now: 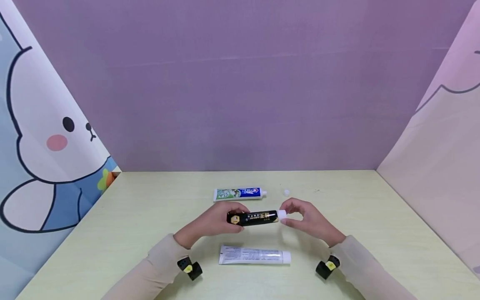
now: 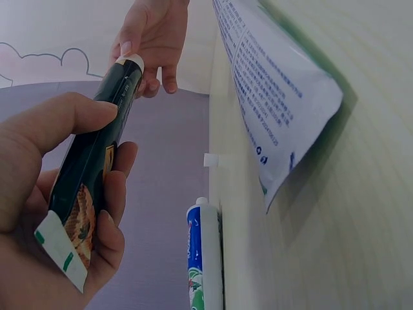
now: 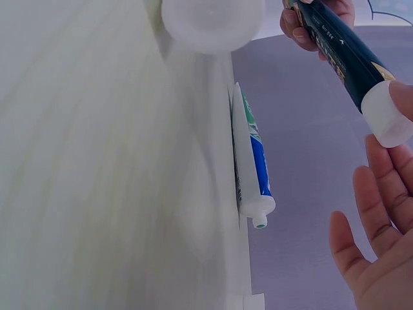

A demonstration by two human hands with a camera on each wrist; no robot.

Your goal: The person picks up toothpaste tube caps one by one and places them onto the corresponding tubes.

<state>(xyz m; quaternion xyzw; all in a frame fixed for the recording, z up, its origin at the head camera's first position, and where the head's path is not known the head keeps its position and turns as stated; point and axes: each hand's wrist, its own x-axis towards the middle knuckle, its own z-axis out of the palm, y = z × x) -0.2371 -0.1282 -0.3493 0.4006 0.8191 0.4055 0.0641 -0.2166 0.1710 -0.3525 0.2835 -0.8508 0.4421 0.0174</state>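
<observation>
My left hand (image 1: 219,219) grips a black toothpaste tube (image 1: 256,218) with gold and white lettering, held above the table with its cap end to the right. The tube's flat, crimped end (image 2: 61,248) shows near the left palm in the left wrist view. My right hand (image 1: 309,218) pinches the tube's white cap (image 3: 384,115) between thumb and index finger, the other fingers spread apart. Whether the cap is loose on the tube I cannot tell.
Behind the hands lies a blue-and-green toothpaste tube (image 1: 238,194), its nozzle (image 3: 259,222) uncapped. A small white cap (image 1: 286,192) sits to its right. Closer to me, a white tube (image 1: 251,255) with printed text lies capped on the pale table (image 1: 150,200). Printed panels flank the table.
</observation>
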